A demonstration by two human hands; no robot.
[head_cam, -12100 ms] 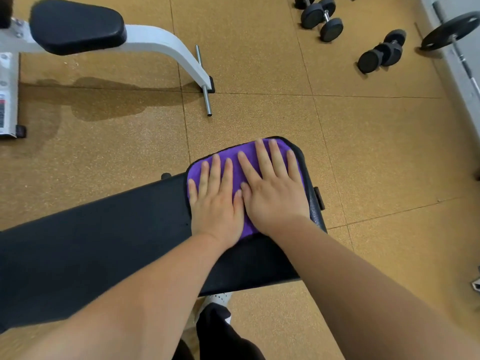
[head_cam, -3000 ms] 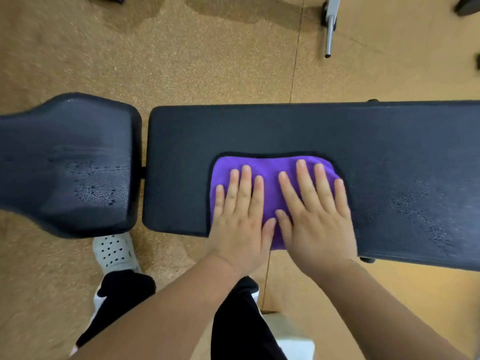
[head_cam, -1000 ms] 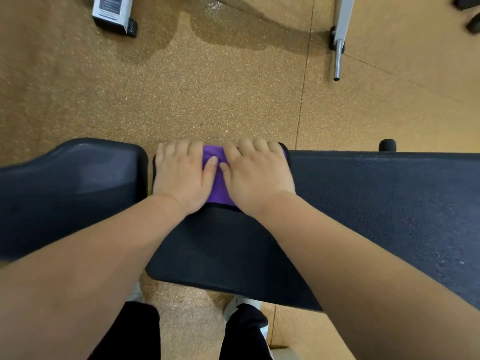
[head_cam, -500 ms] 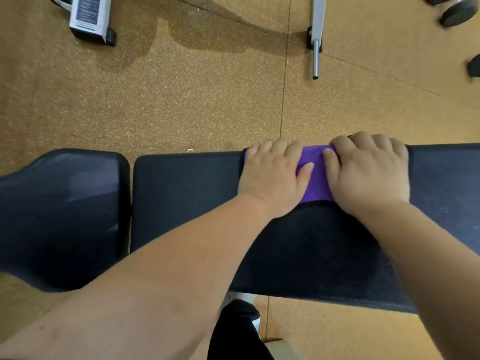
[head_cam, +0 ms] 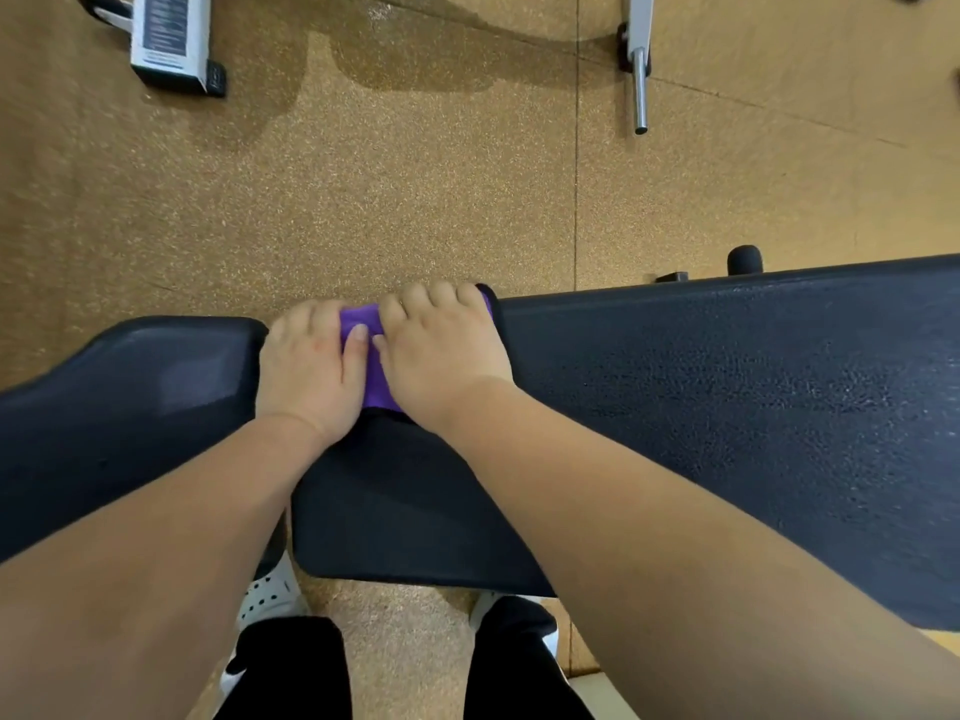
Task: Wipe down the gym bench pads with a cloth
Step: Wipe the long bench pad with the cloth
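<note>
Purple cloth (head_cam: 375, 379) gripped by left hand (head_cam: 306, 376) and right hand (head_cam: 441, 363) on bench pad (head_cam: 727, 397).

There's the purple cloth (head_cam: 375, 381), bunched right at the far left corner of the long black back pad (head_cam: 727, 407), only a strip showing. The smaller black seat pad (head_cam: 130, 407) sits just left, narrow gap between.

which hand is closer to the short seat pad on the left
Left. The left hand holds the purple cloth at the end of the long pad, beside the short seat pad; the right hand lies beyond it, farther along.
</note>
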